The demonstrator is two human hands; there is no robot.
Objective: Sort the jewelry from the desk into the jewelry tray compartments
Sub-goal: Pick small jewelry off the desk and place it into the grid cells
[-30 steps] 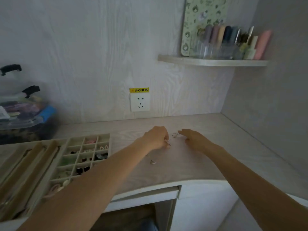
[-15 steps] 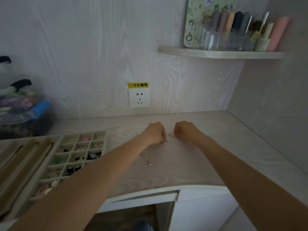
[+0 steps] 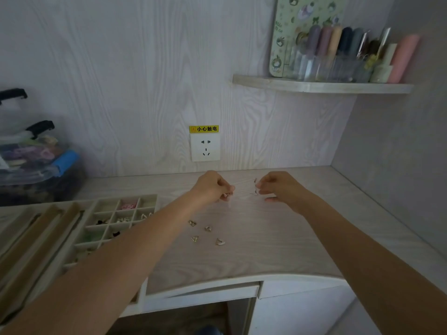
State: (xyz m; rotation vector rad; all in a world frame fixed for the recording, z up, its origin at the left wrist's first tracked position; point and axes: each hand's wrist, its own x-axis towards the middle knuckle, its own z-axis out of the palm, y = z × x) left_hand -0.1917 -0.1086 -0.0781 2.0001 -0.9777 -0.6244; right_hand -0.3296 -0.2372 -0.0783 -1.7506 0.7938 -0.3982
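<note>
Jewelry pieces [image 3: 207, 232] are lying loose on the tabletop [image 3: 266, 238], in the middle of the frame, just below both hands. The left hand [image 3: 211, 188] is pinching a small piece, and the right hand [image 3: 278, 187] is pinching another. The jewelry tray [image 3: 116, 221] is sitting at the middle left, so the left hand is nearer to its little boxes.

Pale wood-grain desk [image 3: 278, 238], beige tray [image 3: 125, 201] — yellow label [image 3: 204, 129], white socket [image 3: 205, 148]
</note>
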